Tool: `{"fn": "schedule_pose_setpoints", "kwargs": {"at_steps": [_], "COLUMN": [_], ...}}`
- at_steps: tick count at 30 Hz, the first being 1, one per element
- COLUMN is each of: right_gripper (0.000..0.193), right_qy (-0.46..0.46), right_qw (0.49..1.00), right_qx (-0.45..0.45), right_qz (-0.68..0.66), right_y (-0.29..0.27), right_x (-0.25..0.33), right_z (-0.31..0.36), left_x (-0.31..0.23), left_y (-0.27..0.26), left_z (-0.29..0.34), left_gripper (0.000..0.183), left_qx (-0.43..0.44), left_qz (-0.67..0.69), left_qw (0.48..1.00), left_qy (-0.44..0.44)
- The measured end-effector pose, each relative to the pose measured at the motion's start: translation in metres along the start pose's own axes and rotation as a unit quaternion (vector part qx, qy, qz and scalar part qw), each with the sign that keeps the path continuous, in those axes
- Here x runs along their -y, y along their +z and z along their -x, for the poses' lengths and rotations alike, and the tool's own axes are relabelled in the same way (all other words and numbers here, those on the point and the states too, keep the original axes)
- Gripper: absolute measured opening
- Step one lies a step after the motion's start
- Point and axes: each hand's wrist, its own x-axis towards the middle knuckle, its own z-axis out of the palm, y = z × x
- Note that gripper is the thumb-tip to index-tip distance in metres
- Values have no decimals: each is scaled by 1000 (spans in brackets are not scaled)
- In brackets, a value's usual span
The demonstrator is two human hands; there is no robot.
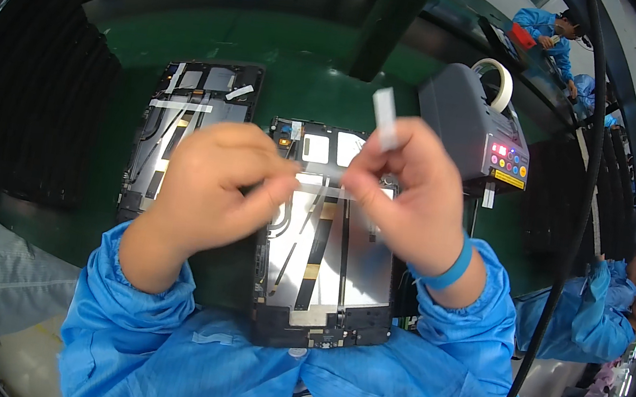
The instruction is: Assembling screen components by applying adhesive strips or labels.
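Observation:
An opened tablet [367, 285], its inner parts showing, lies in front of me with its lower end near my body. Above its upper half, my left hand [219, 185] and my right hand [418, 200] face each other with fingers pinched. A short translucent strip of tape [322, 170] stretches between the fingertips of both hands. A second white strip of tape [384, 115] sticks up from the fingers of my right hand, which is slightly blurred. Just below the fingertips, another pale strip crosses the tablet. My hands hide part of the tablet's upper area.
A second opened tablet [221, 109] with white tape strips lies to the left on the green bench [288, 58]. At right stands a grey tape dispenser [458, 112] holding a tape roll [501, 86]. Black stacked trays [42, 98] flank the left; a black cable [555, 286] hangs at right. Co-workers sit beyond.

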Motion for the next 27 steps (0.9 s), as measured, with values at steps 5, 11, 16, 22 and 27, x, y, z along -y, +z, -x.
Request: {"fn": "schedule_pose_setpoints", "kwargs": {"at_steps": [5, 11, 16, 22, 27], "right_gripper": [37, 50, 43, 44, 47], "right_qy": [47, -83, -153, -118, 62], "right_qw": [993, 968, 956, 958, 960], "right_qx": [82, 174, 168, 145, 136], "right_qz": [64, 163, 186, 220, 237], "right_y": [0, 25, 32, 43, 40], "right_x": [-11, -27, -34, -44, -31], "right_z": [-23, -32, -53, -66, -58], "left_x": [12, 12, 12, 11, 19], "left_y": [-21, -15, -12, -7, -11], "left_z": [1, 3, 5, 3, 6], "left_gripper": [16, 18, 19, 6, 26], "left_qx": [130, 201, 210, 190, 213], "left_qz": [-104, -204, -221, -246, -234], "left_qw": [985, 956, 952, 950, 948], "left_qy": [-49, -62, -19, 6, -37]}}
